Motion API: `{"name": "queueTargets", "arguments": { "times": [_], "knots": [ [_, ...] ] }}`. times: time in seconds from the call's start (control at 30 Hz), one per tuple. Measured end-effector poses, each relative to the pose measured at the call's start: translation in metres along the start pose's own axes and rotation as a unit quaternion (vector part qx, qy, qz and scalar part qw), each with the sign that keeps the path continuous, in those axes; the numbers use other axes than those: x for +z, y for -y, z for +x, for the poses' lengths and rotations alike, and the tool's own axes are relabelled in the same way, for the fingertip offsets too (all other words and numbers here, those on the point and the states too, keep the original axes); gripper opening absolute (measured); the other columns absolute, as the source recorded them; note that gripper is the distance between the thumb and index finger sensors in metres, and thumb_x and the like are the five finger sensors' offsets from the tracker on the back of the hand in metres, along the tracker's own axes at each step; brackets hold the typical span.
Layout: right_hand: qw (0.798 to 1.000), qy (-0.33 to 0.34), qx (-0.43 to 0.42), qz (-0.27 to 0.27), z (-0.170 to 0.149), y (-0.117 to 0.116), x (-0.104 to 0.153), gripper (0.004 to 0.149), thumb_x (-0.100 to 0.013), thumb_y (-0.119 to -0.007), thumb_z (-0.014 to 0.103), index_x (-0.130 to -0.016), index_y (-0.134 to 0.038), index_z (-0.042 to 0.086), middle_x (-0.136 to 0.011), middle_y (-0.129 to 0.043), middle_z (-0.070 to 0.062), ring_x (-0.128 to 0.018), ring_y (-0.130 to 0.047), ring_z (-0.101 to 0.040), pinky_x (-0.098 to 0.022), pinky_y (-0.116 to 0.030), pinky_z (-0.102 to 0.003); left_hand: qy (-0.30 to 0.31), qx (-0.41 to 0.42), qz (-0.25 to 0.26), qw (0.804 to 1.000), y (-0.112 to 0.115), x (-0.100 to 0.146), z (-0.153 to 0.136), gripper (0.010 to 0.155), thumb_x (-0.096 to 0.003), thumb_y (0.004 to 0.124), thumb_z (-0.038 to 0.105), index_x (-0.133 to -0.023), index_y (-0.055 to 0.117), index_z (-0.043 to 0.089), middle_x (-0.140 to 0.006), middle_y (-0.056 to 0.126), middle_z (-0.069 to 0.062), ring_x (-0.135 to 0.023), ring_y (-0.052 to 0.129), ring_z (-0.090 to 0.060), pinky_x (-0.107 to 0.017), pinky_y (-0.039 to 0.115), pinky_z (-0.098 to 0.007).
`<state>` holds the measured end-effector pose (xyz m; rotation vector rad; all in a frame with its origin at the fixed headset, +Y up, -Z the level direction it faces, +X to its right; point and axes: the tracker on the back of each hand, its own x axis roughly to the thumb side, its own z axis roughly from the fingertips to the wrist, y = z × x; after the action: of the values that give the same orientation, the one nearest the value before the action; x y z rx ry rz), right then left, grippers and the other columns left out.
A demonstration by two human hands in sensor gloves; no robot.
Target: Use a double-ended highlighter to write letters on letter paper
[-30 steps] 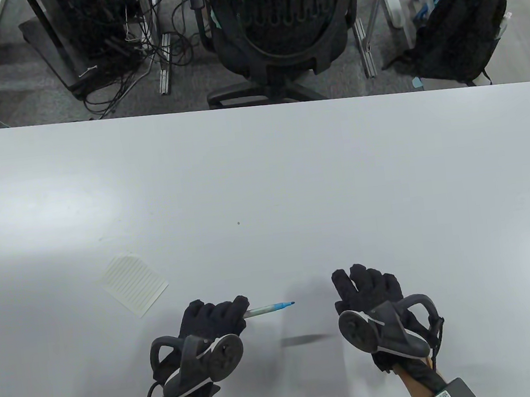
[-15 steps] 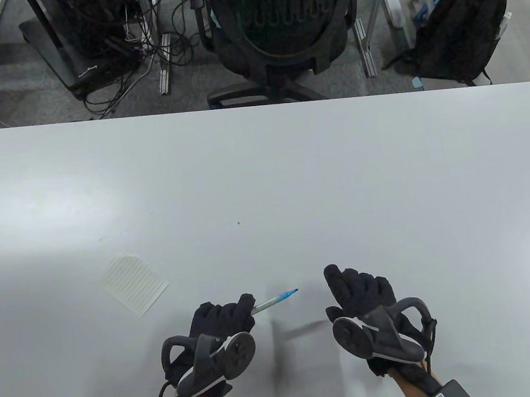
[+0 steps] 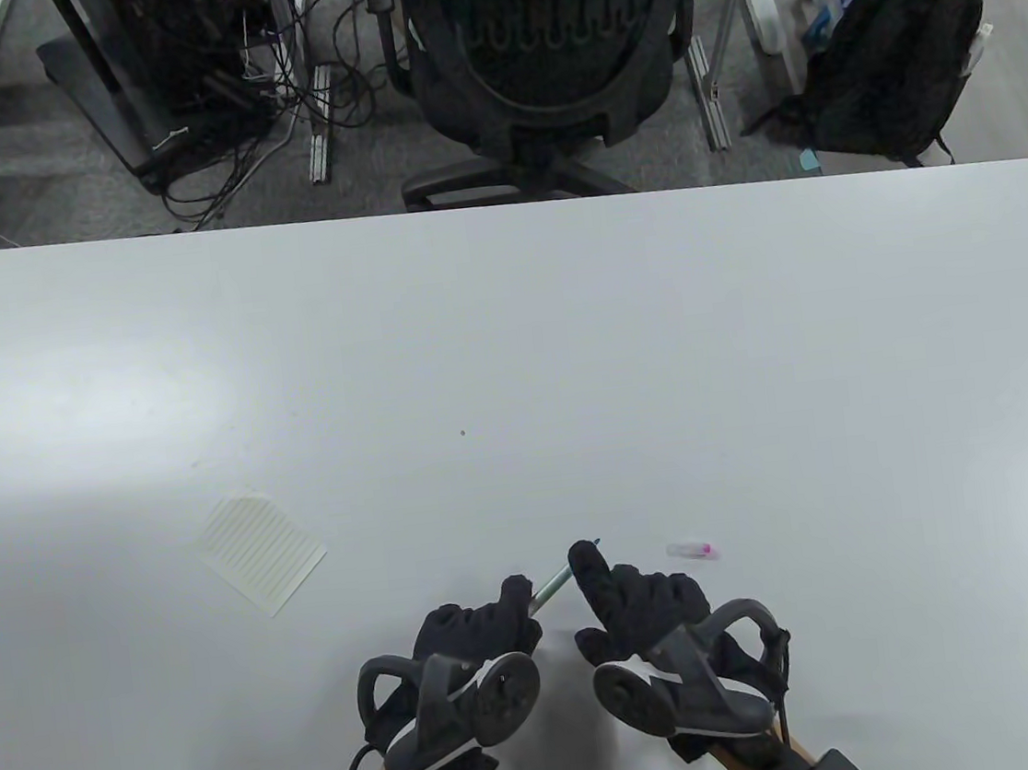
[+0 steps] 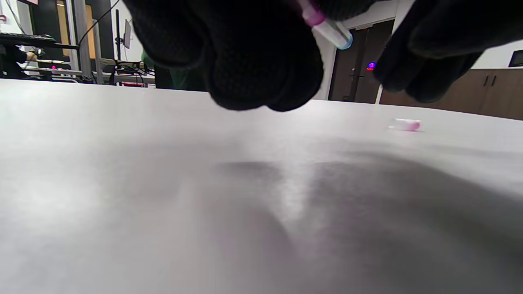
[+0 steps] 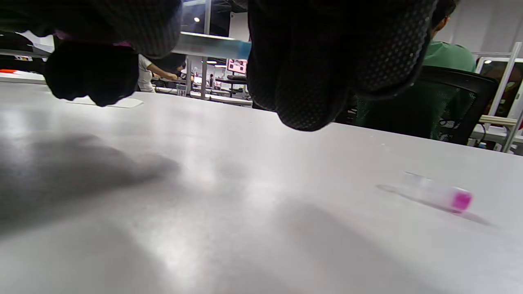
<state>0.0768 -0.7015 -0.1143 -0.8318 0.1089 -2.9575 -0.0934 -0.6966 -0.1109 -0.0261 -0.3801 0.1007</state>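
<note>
My left hand [image 3: 481, 625] grips the double-ended highlighter [image 3: 551, 585], whose blue end points up and to the right. My right hand [image 3: 631, 599] sits close beside it, its forefinger lying over that blue end. In the left wrist view the highlighter [image 4: 333, 32] stops a little short of the right hand's fingers [image 4: 429, 61], which are loosely bent and hold nothing. A clear cap with a pink end [image 3: 692, 550] lies on the table to the right of both hands. The small lined letter paper [image 3: 261, 551] lies flat to the left, beyond the left hand.
The white table [image 3: 509, 339] stretches wide ahead of the hands. An office chair [image 3: 532, 58] stands behind its far edge, with a black backpack [image 3: 895, 63] on the floor at the right and a tangle of cables [image 3: 202, 87] at the left.
Both hands have drawn together toward the middle. The right hand moved left onto the highlighter's blue end, uncovering the pink cap on the table. The highlighter tilted more upward.
</note>
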Motion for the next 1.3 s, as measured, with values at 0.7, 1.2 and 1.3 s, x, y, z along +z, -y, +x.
{"name": "queueTargets", "arguments": {
  "times": [0.7,1.2,1.3],
  "knots": [
    [1.0,-0.027,0.009,-0.005,-0.009,-0.004,-0.004,0.06,-0.056,-0.063,0.041,-0.107,-0.054,0.01,-0.084,-0.09,-0.021,-0.066,-0.098,-0.037,-0.053,-0.08,-0.057,0.043,0.032,-0.007,0.999,-0.001,0.004,0.012,0.061,-0.0613,0.051,0.053,-0.113,0.058,0.02,-0.09,0.091,0.006,-0.07,0.098,-0.008,-0.078,0.072,-0.047],
    [0.994,-0.102,0.036,-0.009,-0.061,-0.003,0.007,0.05,-0.054,-0.063,0.044,-0.098,-0.063,0.02,-0.077,-0.092,-0.015,-0.06,-0.099,-0.032,-0.05,-0.082,-0.056,-0.025,-0.038,0.002,0.999,0.01,0.006,-0.031,0.059,-0.0619,0.051,0.051,-0.114,0.055,0.023,-0.097,0.086,0.004,-0.077,0.095,-0.012,-0.079,0.069,-0.05],
    [0.994,-0.104,0.025,-0.01,-0.062,-0.005,0.007,0.051,-0.054,-0.061,0.046,-0.098,-0.063,0.019,-0.077,-0.092,-0.016,-0.06,-0.098,-0.033,-0.051,-0.081,-0.057,-0.036,-0.043,0.004,0.998,0.011,0.006,-0.036,0.059,-0.0618,0.051,0.051,-0.114,0.055,0.023,-0.098,0.085,0.003,-0.078,0.094,-0.012,-0.079,0.069,-0.051]
  ]
}}
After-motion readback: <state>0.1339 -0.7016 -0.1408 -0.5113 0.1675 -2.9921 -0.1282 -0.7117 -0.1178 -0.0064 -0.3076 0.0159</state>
